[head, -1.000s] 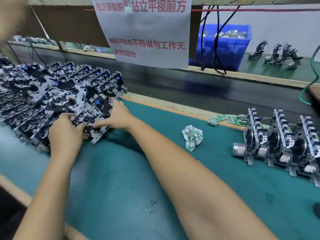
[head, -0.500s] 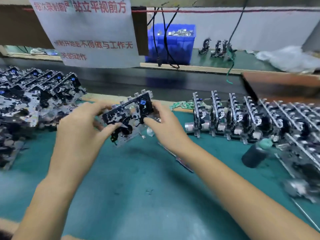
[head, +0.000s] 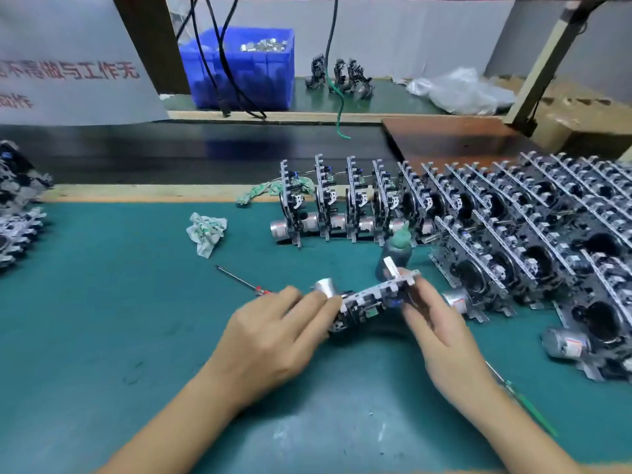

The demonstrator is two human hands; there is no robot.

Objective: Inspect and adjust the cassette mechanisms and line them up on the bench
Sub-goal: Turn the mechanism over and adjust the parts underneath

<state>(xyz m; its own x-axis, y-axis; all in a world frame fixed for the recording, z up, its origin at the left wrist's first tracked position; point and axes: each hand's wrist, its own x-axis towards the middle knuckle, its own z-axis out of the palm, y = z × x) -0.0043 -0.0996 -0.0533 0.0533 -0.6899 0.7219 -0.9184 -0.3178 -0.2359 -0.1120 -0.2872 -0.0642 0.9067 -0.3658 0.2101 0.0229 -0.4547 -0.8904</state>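
Observation:
One cassette mechanism (head: 367,301), black and silver with a small silver motor at its left end, is held edge-up just above the green bench mat (head: 102,302). My left hand (head: 273,336) grips its left end and my right hand (head: 434,323) pinches its right end. Behind and to the right, several mechanisms stand upright in rows (head: 478,213). A pile of loose mechanisms (head: 17,213) lies at the far left edge.
A small dark bottle with a green cap (head: 393,254) stands just behind the held mechanism. A thin screwdriver (head: 239,278) and a crumpled wrapper (head: 205,232) lie on the mat. A black conveyor belt (head: 205,148) runs behind, with a blue parts bin (head: 246,70) beyond.
I lifted one mechanism out of the left pile and carried it right with both hands. It now sits lower, turned edge-up, close to the standing rows.

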